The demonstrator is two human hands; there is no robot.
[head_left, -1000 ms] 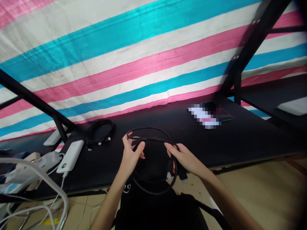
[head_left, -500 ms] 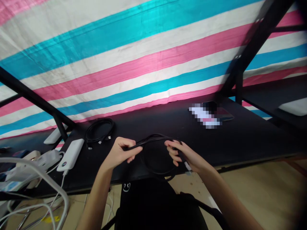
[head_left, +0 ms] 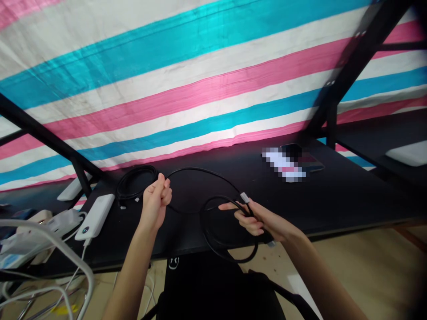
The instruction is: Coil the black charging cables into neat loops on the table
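Note:
A black cable (head_left: pixel 204 242) hangs in loops from my right hand (head_left: pixel 263 220), whose fingers are wrapped round the strands while the index finger points left. A pale tag or connector (head_left: pixel 244 197) shows on the cable just above that hand. My left hand (head_left: pixel 157 195) is closed on another stretch of the same cable, up and to the left. Between the hands the cable arcs in a wide, slack curve. Behind my left hand, a second coiled black cable (head_left: pixel 120 184) with pale plug ends lies on the black table (head_left: pixel 187 155).
A white power bank (head_left: pixel 95 218) with a cord plugged in lies at the table's left. Further left are a white power strip (head_left: pixel 63 222) and looping white tubing (head_left: pixel 76 258). Phones (head_left: pixel 312 163), partly blurred out, lie at the right rear. Striped sheeting (head_left: pixel 213 89) hangs behind.
My left hand has moved left and up, drawing a length of cable away from my right hand. The loops now hang lower from my right hand, and the pale tag shows above it.

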